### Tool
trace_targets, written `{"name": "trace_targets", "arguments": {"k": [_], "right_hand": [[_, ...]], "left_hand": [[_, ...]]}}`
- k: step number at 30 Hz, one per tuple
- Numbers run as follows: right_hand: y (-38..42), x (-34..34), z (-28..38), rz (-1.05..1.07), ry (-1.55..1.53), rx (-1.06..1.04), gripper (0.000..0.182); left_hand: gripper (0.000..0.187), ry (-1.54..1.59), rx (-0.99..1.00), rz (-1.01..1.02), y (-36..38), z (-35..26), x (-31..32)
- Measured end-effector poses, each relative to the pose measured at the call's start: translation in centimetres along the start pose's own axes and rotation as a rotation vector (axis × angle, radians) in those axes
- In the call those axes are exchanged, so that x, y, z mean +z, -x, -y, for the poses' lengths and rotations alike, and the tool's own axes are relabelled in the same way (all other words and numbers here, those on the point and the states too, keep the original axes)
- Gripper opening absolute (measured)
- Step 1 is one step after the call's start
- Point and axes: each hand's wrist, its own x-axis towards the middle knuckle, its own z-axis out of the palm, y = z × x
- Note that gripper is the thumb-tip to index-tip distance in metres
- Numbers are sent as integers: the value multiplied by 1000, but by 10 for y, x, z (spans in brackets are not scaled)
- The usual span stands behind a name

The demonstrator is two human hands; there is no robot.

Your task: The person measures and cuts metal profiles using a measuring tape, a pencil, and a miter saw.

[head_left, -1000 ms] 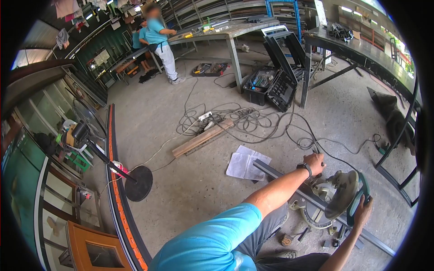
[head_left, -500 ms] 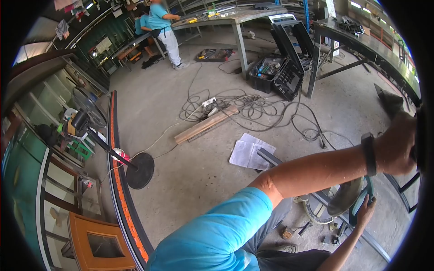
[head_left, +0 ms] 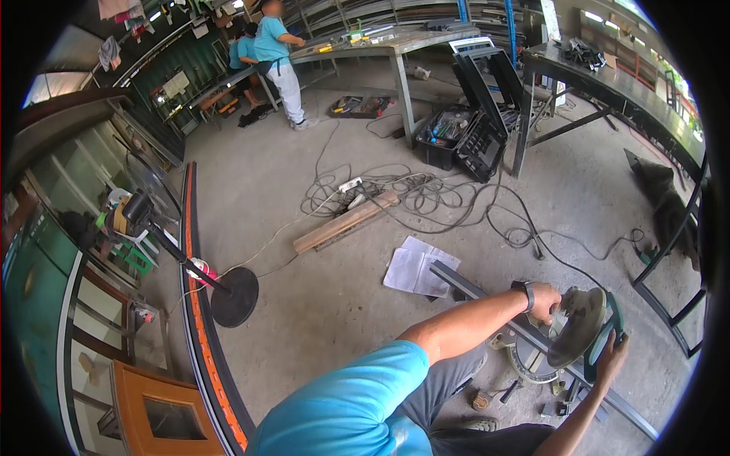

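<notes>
A round-bladed cutting machine (head_left: 578,327) with a teal guard stands on the floor at the lower right. A long grey metal bar (head_left: 475,290) lies across its base, slanting down to the right. My left hand (head_left: 544,302), with a dark band at the wrist, is beside the blade side of the machine, its fingers bent and closed; what they hold is too small to tell. My right hand (head_left: 613,357) is wrapped round the teal handle (head_left: 601,351) at the machine's right side.
Open papers (head_left: 414,266) and a wooden plank (head_left: 346,220) lie on the floor near tangled cables (head_left: 426,190). An open black toolbox (head_left: 449,140) stands behind. A fan stand (head_left: 234,296) is at left; a person (head_left: 281,61) stands by a table (head_left: 395,45).
My left hand has come down and inward from the right edge to the blade side of the machine. My right hand stays at the handle. The view has shifted slightly.
</notes>
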Motion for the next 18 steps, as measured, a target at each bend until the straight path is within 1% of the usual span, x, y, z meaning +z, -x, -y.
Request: {"name": "trace_targets", "arguments": {"k": [2, 4, 5, 9, 18], "right_hand": [[3, -6, 6, 39, 5, 41, 50], [3, -2, -1, 13, 4, 5, 51], [2, 0, -3, -3, -1, -15, 51], [2, -3, 0, 22, -6, 15, 51], [3, -1, 0, 15, 21, 38, 53]], "left_hand": [[38, 41, -22, -20, -5, 1, 2], [38, 72, -35, -26, -3, -4, 2], [38, 72, -30, -23, -4, -6, -1], [39, 70, 3, 27, -8, -5, 3], [40, 69, -51, -18, -5, -6, -4]]}}
